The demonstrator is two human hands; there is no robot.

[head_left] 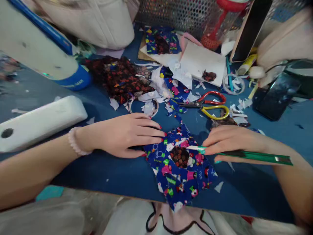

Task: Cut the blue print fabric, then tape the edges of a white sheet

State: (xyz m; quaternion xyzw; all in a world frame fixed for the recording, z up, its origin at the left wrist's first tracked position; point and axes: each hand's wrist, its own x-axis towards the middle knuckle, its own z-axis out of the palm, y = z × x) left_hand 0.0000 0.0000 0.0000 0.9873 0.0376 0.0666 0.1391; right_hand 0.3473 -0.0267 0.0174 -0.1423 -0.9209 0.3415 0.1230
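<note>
A square piece of blue cartoon-print fabric (181,182) lies on the blue table, one corner over its front edge. Near its middle is a round dark brown-red patch (179,156). My left hand (124,133) lies flat, fingers stretched out, fingertips at the fabric's left edge. In my right hand (234,143) is a green utility knife (259,156), held like a pen. Its blade points left, its tip close to the patch; whether it touches the cloth I cannot tell. Red-and-yellow-handled scissors (207,104) lie just beyond the fabric.
Crumpled dark patterned cloth (117,78), a tape roll (156,109) and paper scraps lie behind my hands. A white oblong object (44,124) and a large bottle (49,49) stand at left. A black phone (276,96) is at right. A perforated metal panel (176,14) closes the back.
</note>
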